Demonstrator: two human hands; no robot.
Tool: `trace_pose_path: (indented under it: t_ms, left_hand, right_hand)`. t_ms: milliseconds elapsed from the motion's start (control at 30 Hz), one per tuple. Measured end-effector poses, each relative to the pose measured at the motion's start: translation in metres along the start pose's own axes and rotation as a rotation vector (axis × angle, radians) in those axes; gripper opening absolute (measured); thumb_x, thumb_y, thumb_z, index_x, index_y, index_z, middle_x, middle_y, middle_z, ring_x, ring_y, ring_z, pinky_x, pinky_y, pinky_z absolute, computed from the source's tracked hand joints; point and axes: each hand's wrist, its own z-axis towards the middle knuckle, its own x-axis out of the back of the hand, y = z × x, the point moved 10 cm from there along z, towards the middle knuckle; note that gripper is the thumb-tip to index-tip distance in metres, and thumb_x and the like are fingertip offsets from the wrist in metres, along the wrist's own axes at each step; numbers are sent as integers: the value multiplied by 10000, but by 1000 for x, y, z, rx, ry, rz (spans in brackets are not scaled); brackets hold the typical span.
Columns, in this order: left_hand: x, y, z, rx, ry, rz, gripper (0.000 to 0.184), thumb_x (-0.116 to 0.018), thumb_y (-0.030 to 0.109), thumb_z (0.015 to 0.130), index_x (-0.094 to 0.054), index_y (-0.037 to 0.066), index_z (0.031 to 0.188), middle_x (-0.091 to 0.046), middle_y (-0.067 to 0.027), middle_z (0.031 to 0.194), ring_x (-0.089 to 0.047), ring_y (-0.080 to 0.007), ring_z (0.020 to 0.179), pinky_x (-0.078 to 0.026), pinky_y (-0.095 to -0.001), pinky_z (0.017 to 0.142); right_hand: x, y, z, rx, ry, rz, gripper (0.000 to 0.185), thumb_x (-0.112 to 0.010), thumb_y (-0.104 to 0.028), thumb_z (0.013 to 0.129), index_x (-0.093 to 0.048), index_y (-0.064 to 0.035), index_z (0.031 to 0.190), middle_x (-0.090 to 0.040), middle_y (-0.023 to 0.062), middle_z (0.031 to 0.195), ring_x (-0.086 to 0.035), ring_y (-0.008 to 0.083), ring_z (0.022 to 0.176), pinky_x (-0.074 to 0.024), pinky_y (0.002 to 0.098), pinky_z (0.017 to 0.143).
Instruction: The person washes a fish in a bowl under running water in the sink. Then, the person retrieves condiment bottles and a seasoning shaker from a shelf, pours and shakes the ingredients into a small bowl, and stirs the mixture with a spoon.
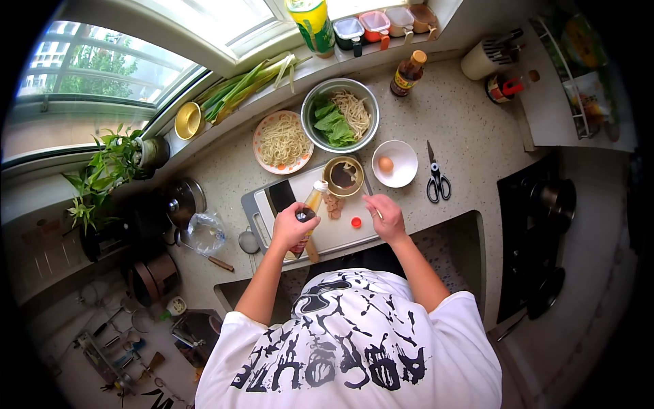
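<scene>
My left hand is wrapped round a glass bottle of dark liquid, its neck tilted toward a gold bowl that holds dark liquid. In my right hand is the handle of a thin utensil, pinched beside the bowl; its far end is hard to make out. Under both hands lies a cutting board with a red cap, sliced meat and a knife with a dark blade. Right of the gold bowl, a white bowl contains an egg.
Behind the board stand a noodle plate, a steel bowl of greens and pale strips, and a sauce bottle. Scissors lie to the right, near a stove. A sink opening borders the counter's front.
</scene>
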Motion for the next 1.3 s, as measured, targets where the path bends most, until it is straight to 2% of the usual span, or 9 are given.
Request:
trace_pose_path:
  t_ms: [100, 167, 300, 367, 400, 700, 800, 900, 1300]
  left_hand:
    - [-1, 1, 0, 24, -27, 12, 590, -820, 491, 697, -726, 59, 1088, -762, -133, 925, -739, -291, 839, -571, -380, 804]
    - [-2, 1, 2, 1, -10, 23, 604, -822, 490, 698, -725, 53, 1104, -763, -138, 935, -741, -295, 849, -571, -382, 811]
    - [-5, 8, 4, -20, -8, 41, 626, -816, 491, 702, -725, 39, 1125, -759, -160, 930, -742, -307, 846, -572, -389, 815]
    - [-8, 14, 5, 6, -38, 40, 590, -822, 469, 712, -725, 39, 1104, -756, -134, 917, -732, -266, 828, -565, -366, 803]
    - [-10, 16, 6, 19, -53, 40, 572, -826, 458, 717, -724, 39, 1094, -754, -120, 911, -728, -245, 820, -562, -355, 797]
    - [-21, 29, 14, 59, -96, 100, 628, -808, 510, 697, -739, 41, 1109, -752, -161, 919, -738, -298, 840, -564, -386, 806]
    - [-27, 23, 22, 1, -82, 174, 650, -795, 519, 706, -712, 55, 1154, -724, -160, 764, -724, -272, 675, -586, -385, 686]
    - [-26, 29, 19, 40, -111, 156, 653, -797, 519, 713, -706, 55, 1163, -701, -137, 702, -696, -230, 593, -584, -368, 623]
    - [-23, 35, 17, 51, -114, 195, 634, -800, 500, 714, -719, 31, 1132, -680, -125, 657, -674, -217, 546, -563, -358, 585]
  right_hand:
    - [-4, 43, -14, -365, 111, 350, 236, -608, -190, 1034, -699, -15, 1164, -702, 111, 933, -688, 218, 809, -550, 337, 726]
    - [-13, 71, -26, -614, 230, 656, 297, -556, -236, 1073, -684, 14, 1171, -705, 103, 927, -687, 187, 793, -552, 318, 710]
    - [-20, 95, -36, -807, 352, 1043, 342, -522, -263, 1090, -646, 42, 1184, -703, 110, 916, -684, 173, 771, -539, 288, 687]
    - [-22, 100, -41, -861, 370, 1148, 334, -527, -264, 1087, -637, 36, 1185, -705, 113, 911, -684, 176, 766, -531, 287, 676]
    - [-23, 102, -43, -875, 372, 1168, 334, -527, -268, 1087, -635, 32, 1185, -706, 113, 912, -684, 175, 765, -529, 284, 675]
    - [-25, 106, -50, -911, 365, 1277, 336, -540, -282, 1082, -628, 21, 1197, -708, 110, 909, -680, 173, 762, -529, 279, 673]
    - [-23, 106, -48, -891, 357, 1268, 337, -543, -283, 1081, -629, 23, 1193, -705, 110, 907, -678, 172, 760, -532, 275, 672]
    - [-21, 104, -47, -876, 350, 1254, 335, -545, -281, 1080, -633, 24, 1186, -701, 108, 905, -676, 170, 757, -533, 271, 670]
    - [-19, 103, -41, -859, 322, 1227, 334, -547, -276, 1081, -636, 29, 1180, -698, 108, 914, -670, 168, 774, -528, 280, 687]
